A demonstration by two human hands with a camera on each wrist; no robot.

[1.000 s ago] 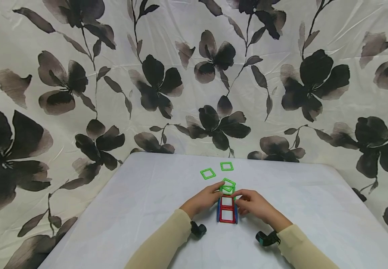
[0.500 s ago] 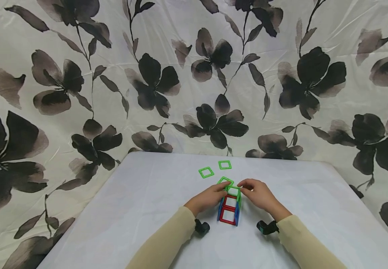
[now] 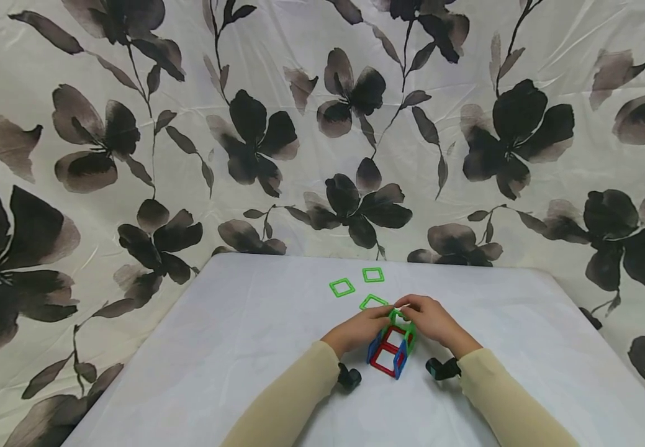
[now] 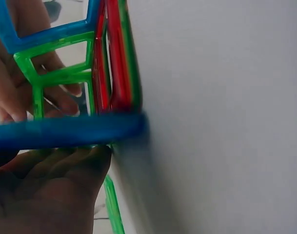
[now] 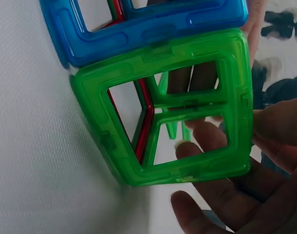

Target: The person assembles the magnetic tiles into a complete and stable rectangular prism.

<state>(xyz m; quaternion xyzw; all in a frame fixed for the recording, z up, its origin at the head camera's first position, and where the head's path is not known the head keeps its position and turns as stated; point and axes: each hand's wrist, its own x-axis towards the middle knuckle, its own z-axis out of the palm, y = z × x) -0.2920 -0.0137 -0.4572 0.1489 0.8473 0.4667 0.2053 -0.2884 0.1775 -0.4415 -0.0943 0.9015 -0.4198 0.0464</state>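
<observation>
Midway between the left and right edges of the counter (image 3: 277,323), the red, blue and green frame structure (image 3: 390,347) stands askew between my hands, with three green squares (image 3: 372,269) lying beyond it toward the far edge. The fingers of my right hand (image 3: 434,320) curl round its green far end; those of my left hand (image 3: 358,329) lie against its other side, whether gripping I cannot tell.
</observation>
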